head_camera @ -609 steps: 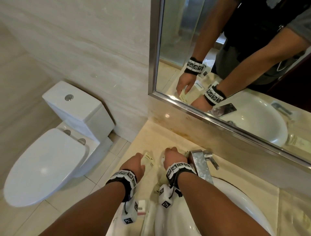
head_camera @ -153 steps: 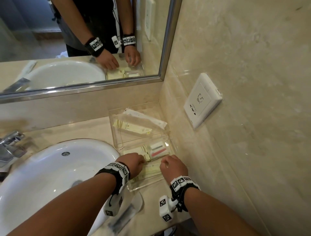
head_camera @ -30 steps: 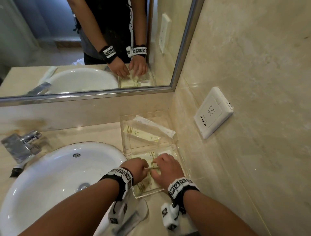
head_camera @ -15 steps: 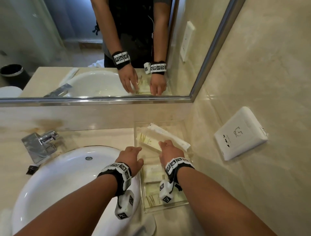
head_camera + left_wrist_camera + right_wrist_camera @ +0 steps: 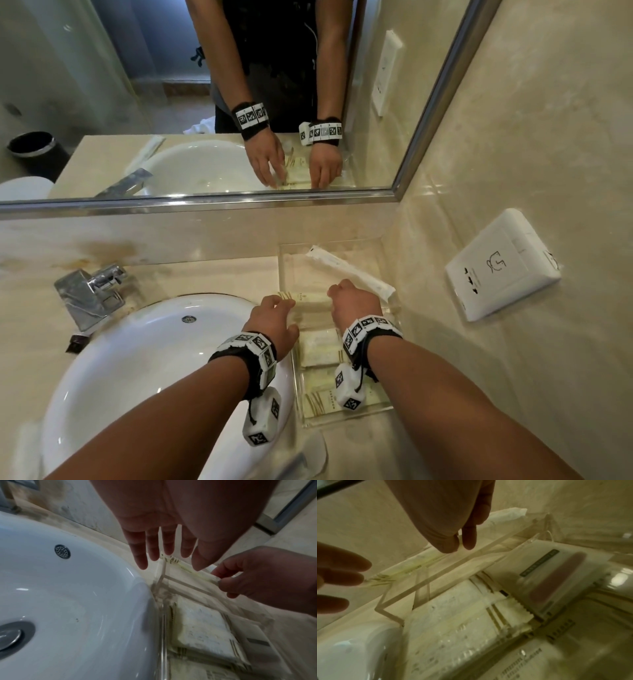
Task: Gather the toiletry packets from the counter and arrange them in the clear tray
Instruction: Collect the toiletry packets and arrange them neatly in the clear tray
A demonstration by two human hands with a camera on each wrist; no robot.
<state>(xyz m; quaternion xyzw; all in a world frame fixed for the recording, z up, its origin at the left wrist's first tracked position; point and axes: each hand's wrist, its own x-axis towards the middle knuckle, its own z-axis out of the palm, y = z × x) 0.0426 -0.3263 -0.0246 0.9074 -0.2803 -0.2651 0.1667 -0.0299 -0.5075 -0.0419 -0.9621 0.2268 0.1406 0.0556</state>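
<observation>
A clear tray (image 5: 346, 423) stands on the counter right of the sink. In its far compartment lie a long white packet (image 5: 349, 272) and a cream packet with gold stripes (image 5: 311, 301). My right hand (image 5: 352, 298) pinches the cream packet's right end (image 5: 197, 572) between thumb and finger. My left hand (image 5: 275, 308) holds its fingers (image 5: 161, 540) straight, tips at the packet's striped left end (image 5: 382, 580). Several flat cream packets (image 5: 320, 349) fill the near compartment, along with one with a pink stripe (image 5: 556, 578).
The white sink basin (image 5: 137, 359) borders the tray's left wall (image 5: 163, 628), with a chrome faucet (image 5: 90, 291) behind it. A wall socket (image 5: 500, 263) sits on the right wall and a mirror (image 5: 205, 102) runs along the back. A clear wrapped item (image 5: 308, 455) lies by the front edge.
Both hands have moved from the near compartment to the far one. The cream packet, slanted half a second ago, now lies crosswise between them, its right end pinched.
</observation>
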